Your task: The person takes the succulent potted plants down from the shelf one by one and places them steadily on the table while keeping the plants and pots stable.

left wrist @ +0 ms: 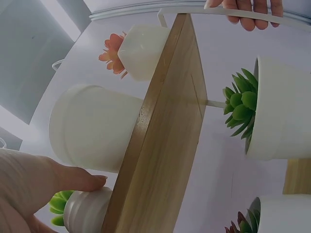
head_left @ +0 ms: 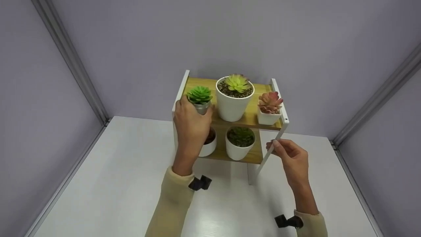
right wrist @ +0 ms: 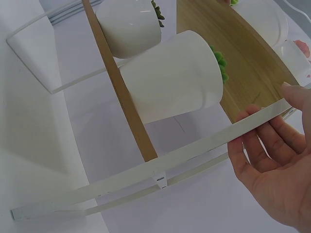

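Note:
On the upper board of a two-tier shelf (head_left: pixel 253 124), my left hand (head_left: pixel 193 123) grips a small grey pot (left wrist: pixel 87 209) with a bright green succulent (head_left: pixel 200 94). The pot's base meets the board's front left part in the left wrist view. My right hand (head_left: pixel 291 158) pinches the white front right leg (head_left: pixel 270 150) of the shelf between thumb and fingers. Beside the grey pot stands a large white pot (head_left: pixel 233 107) with a yellow-green succulent. A small square white pot (head_left: pixel 269 118) with a pink succulent sits at the right end.
On the lower board stand a white pot with a dark green plant (head_left: pixel 241 136) and another white pot (head_left: pixel 208 149), partly hidden by my left arm. The shelf stands on a white table (head_left: pixel 131 174). Grey walls (head_left: pixel 138 59) with metal frame bars enclose the table.

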The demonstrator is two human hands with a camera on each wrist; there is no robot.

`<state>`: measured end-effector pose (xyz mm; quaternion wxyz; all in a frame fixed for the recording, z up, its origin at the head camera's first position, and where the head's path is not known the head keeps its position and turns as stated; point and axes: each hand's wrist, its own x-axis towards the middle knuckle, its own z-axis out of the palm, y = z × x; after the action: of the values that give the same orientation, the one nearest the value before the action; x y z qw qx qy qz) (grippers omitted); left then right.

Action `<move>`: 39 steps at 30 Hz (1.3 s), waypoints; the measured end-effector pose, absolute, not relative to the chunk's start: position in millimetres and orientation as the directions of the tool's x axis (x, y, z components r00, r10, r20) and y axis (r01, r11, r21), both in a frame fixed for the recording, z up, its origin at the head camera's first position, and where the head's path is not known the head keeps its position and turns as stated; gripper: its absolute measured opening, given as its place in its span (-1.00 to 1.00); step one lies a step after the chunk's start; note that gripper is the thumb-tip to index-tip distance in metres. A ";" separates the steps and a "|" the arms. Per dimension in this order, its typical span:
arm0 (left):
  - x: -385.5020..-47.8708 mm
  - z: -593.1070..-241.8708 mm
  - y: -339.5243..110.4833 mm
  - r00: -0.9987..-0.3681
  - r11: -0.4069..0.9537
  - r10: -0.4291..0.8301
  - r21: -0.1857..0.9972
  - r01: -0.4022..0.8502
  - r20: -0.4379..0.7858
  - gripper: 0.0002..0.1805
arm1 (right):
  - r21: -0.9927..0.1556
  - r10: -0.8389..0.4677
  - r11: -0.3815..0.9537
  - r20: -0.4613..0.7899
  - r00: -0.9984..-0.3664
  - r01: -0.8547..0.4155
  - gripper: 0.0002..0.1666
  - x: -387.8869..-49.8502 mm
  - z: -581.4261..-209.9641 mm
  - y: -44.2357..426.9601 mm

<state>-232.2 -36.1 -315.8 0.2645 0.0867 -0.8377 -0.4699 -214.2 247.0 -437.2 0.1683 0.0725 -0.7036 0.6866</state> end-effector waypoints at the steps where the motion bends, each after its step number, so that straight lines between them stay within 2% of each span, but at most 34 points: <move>1: -232.0 -315.5 -36.3 -0.844 0.544 -0.392 0.832 0.109 0.367 -0.19 | -0.941 0.128 0.048 0.338 -0.933 -0.334 -0.73 -214.5 -436.9 246.8; 13: -228.4 -311.4 -37.5 -0.862 0.531 -0.374 0.841 0.103 0.341 -0.22 | -0.937 0.150 0.066 0.350 -0.925 -0.343 -0.69 -216.1 -439.6 246.2; 19: -226.6 -311.7 -39.8 -0.852 0.541 -0.369 0.831 0.128 0.371 -0.26 | -0.941 0.162 0.052 0.339 -0.927 -0.335 -0.73 -217.5 -440.5 245.9; 28: -222.3 -305.7 -40.7 -0.844 0.539 -0.352 0.825 0.171 0.405 -0.23 | -0.941 0.172 0.038 0.336 -0.926 -0.335 -0.72 -218.5 -441.3 246.7; 39: -213.4 -301.3 -47.9 -0.863 0.521 -0.317 0.833 0.187 0.392 -0.17 | -0.944 0.172 0.022 0.327 -0.929 -0.329 -0.67 -217.7 -440.2 244.9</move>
<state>-213.4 -47.9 -301.3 0.2585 0.0391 -0.8327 -0.4880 -217.7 244.9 -440.2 0.1795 0.0567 -0.6920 0.6969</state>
